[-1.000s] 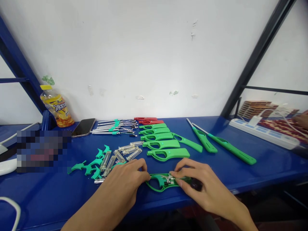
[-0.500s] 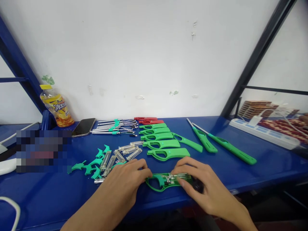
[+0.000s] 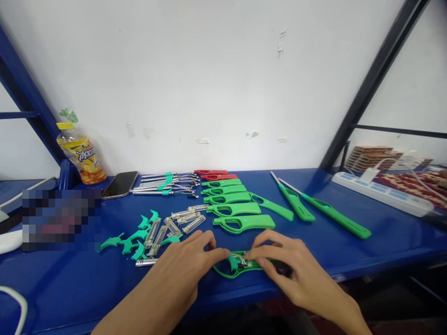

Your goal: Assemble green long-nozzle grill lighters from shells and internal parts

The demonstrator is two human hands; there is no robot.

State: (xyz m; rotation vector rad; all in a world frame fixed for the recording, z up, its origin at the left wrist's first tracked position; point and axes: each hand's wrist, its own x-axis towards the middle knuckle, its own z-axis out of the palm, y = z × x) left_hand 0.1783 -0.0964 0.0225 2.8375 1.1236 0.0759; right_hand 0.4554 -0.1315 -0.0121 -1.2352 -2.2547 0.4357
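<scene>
An opened green lighter shell [image 3: 223, 274] lies near the table's front edge, its inside facing up. A teal trigger [image 3: 233, 263] and tangled white wires [image 3: 241, 258] sit in it. My left hand [image 3: 190, 258] is closed on the shell's front end, thumb on the trigger area. My right hand [image 3: 291, 265] grips the handle end, its fingertips pressing by the wires and covering much of the inside. A silver tube [image 3: 145, 262] shows past my left wrist; the rest of it is hidden. Close by on the left lie teal triggers [image 3: 127, 245] and clear fuel tanks [image 3: 159, 239].
Several green shells [image 3: 244, 222] and red shells [image 3: 218, 177] are lined up behind my hands. Metal barrels with wires [image 3: 164, 184], a phone [image 3: 120, 184] and a bottle [image 3: 84, 158] stand back left. Long green lighters [image 3: 337, 216] and a power strip [image 3: 384, 193] are at right.
My left thumb has moved right onto the trigger area. My right fingers have shifted slightly left, over the clear tank and toward the wires.
</scene>
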